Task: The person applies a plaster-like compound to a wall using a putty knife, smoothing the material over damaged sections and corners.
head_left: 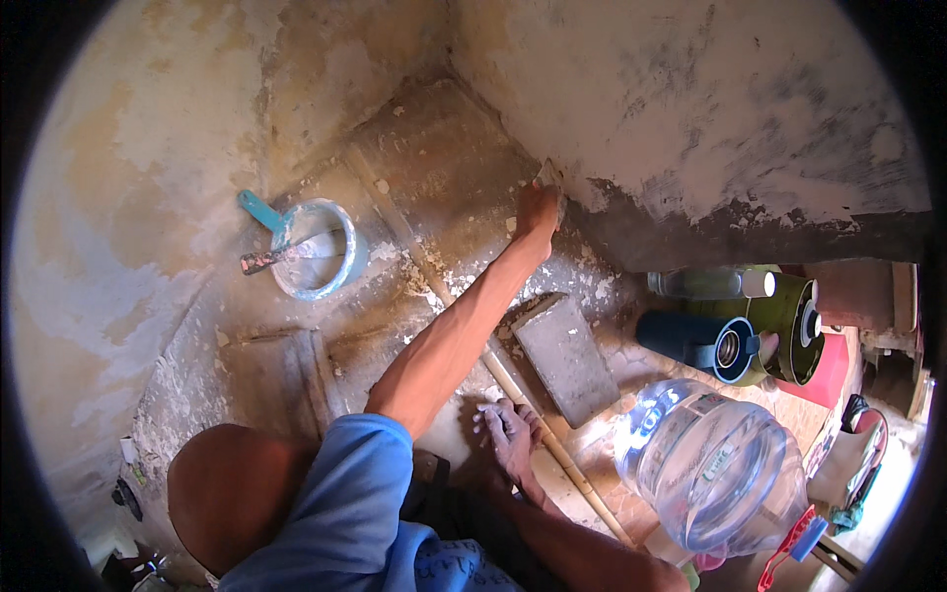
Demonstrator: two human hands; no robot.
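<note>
My left hand (538, 212) reaches up toward the base of the right wall (681, 109), its fingers wrapped round a flat, pale scraper-like piece (554, 178). Lower down, my right hand (508, 439) is dusty, its fingers loosely bent and apart near the floor, beside a long pale pole (592, 493). To the left stands a bucket (281, 286) of white paste, with a turquoise tool (258, 207) at its rim and a dirty-handled spatula (258, 261) across it. A grey slab (567, 360) lies right of the pole. The floor (434, 128) is speckled with white flakes.
At the right are a large clear water jug (700, 464), a blue mug-like container (681, 335), a green canister (789, 326), a clear bottle (700, 283) and a pink item (824, 375). The stained left wall (138, 168) meets the right wall in a corner.
</note>
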